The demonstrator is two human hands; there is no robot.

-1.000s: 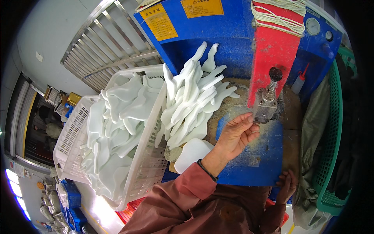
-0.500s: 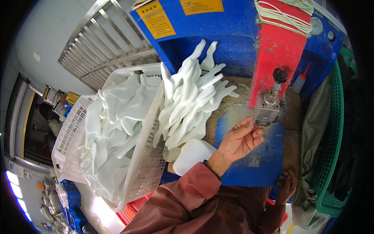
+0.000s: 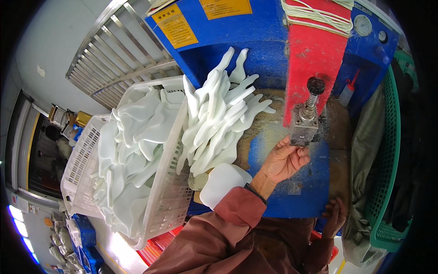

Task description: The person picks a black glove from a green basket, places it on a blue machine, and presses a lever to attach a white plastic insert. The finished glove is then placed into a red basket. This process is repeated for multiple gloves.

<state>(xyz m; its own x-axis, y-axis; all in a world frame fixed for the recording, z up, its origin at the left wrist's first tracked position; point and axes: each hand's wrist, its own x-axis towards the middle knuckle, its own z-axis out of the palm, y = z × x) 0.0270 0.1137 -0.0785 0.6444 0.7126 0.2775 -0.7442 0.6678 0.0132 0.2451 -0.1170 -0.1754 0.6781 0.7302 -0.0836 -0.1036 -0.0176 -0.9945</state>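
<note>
My left hand (image 3: 284, 163) is at the underside of a metal machine head (image 3: 305, 130) with a spring and black knob. Its thumb and fingers are curled together against the block's lower end; what they hold, if anything, is too small or hidden. Below them lies a dusty blue board (image 3: 292, 196). My right hand (image 3: 336, 215) rests at the board's near right edge, fingers apart with nothing seen in them. Left of my left hand is a smooth white rounded piece (image 3: 224, 185). Behind it leans a pile of white wavy, tapered pieces (image 3: 219, 114).
A white plastic basket (image 3: 169, 201) full of similar white pieces stands at the left. The red machine arm (image 3: 315, 55) comes down from a blue housing (image 3: 264, 50). A small bottle with a red nozzle (image 3: 347, 93) stands behind; a green basket (image 3: 388, 160) borders the right.
The whole view has shifted slightly, so the machine appears farther left. My left fingers sit a little farther under the metal head. My right hand stays at the board's edge.
</note>
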